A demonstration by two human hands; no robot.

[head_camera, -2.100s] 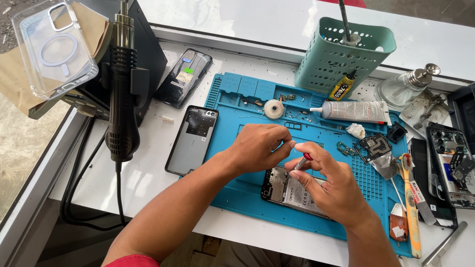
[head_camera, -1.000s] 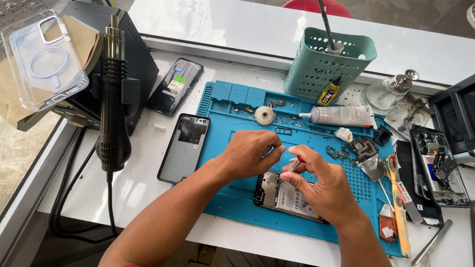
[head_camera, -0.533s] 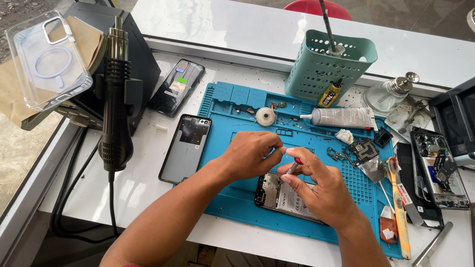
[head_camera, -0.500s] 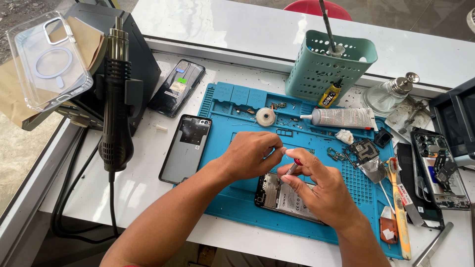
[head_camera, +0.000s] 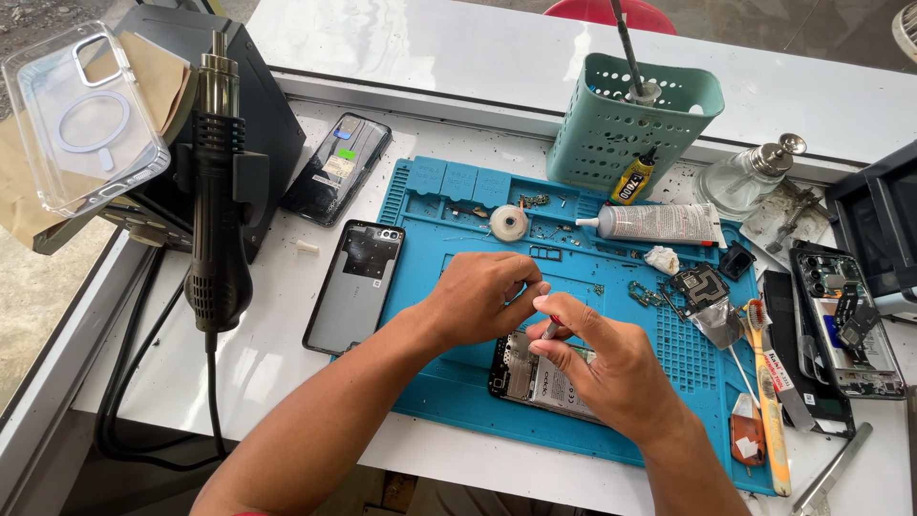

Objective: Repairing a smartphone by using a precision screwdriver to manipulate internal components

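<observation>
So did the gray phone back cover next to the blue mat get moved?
No. The gray phone back cover lies against the left edge of the blue mat, below the dark phone, just as before; only the camera shifted.

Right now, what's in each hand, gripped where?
Right hand pinches a thin red-tipped tool near its tip, over the opened phone. Left hand fingertips meet it; its grip cannot be told.

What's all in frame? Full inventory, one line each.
Silicone work mat: 1, blue, table centre.
Opened phone: 1, black, on mat under hands.
Phone back cover: 1, grey, mat's left edge.
Hot-air gun: 1, black, left.
Clear phone case: 1, transparent, far left.
Perforated basket: 1, teal, top centre.
Glue tube: 1, white, on mat.
Left hand: 1, over phone.
Right hand: 1, fingers pinch small red-handled tool.
</observation>
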